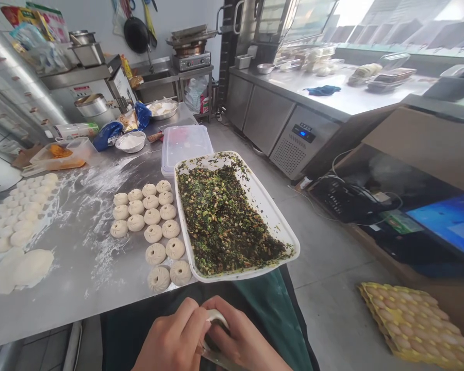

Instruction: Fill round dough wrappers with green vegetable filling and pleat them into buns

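the piece of dough (216, 315) is at 6 o'clock in your view, between your hands. your left hand (176, 335) has its fingers closed on the edge; your right hand (237, 332) curls its fingers around the side, probably to keep the rim standing. from there, at 12, the tub (263, 206) of chopped greens (220, 216) juts past the counter (73, 268), seemingly for easy reach. pleated buns (152, 216) stand in rows at 11; at 10, well apart, dough balls (29, 214) lie near flour (110, 178), likely against sticking.

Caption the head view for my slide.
Left hand and right hand hold dough near a tub of green filling, pleated buns on the table.
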A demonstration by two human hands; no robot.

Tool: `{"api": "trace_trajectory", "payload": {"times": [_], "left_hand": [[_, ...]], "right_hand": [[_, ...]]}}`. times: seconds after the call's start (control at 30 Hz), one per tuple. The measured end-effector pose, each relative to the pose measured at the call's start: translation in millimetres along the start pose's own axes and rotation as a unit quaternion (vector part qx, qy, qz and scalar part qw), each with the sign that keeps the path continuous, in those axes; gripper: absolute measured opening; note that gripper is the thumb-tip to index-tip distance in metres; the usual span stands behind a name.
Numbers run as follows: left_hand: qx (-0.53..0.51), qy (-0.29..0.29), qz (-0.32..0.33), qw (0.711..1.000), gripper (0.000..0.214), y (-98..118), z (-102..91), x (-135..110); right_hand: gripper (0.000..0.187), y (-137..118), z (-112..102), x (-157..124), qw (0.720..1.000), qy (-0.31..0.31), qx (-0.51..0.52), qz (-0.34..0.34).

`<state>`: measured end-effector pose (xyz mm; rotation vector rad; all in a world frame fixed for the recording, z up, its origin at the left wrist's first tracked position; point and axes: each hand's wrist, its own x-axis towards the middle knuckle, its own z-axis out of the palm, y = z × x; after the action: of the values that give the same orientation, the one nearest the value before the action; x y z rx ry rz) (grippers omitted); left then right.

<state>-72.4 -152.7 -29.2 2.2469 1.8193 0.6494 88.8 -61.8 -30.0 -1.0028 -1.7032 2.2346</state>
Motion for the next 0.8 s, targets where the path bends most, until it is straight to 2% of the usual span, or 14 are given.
{"api": "trace_trajectory", "payload": {"times": [0.1, 0.17, 0.27, 0.37, 0.47, 0.7, 0.8], "left_hand": [[0.012, 0.005, 0.01, 1.0, 0.029, 0, 0.5, 1], [0.014, -0.001, 0.006, 1.0, 0.033, -2, -1.1, 1], [-0.009, 0.016, -0.024, 1.0, 0.021, -4, -5.8, 1], [-0.031, 0.04, -0.05, 0.997, 0.018, -4, -9.8, 2], [-0.03, 0.053, -0.045, 0.997, 0.032, -3, -10.3, 3], [-0.041, 0.052, -0.057, 0.996, 0.022, 2, -5.4, 3], [0.003, 0.027, -0.03, 0.999, 0.034, 1, -5.4, 2]], "right_hand": [[0.015, -6, -6, 0, 0.998, 0.004, -0.042, -0.04], [0.025, -9, -12, -1, 0.998, -0.025, -0.027, -0.057], [0.043, -11, -16, -4, 0.995, -0.054, 0.075, -0.034], [0.041, -10, -14, -7, 0.983, -0.059, 0.171, -0.028], [0.04, -10, -9, -8, 0.975, -0.07, 0.209, -0.033], [0.036, 5, 0, -3, 0.975, -0.02, 0.219, -0.019], [0.035, 9, 4, -1, 0.978, -0.011, 0.204, -0.029]]}}
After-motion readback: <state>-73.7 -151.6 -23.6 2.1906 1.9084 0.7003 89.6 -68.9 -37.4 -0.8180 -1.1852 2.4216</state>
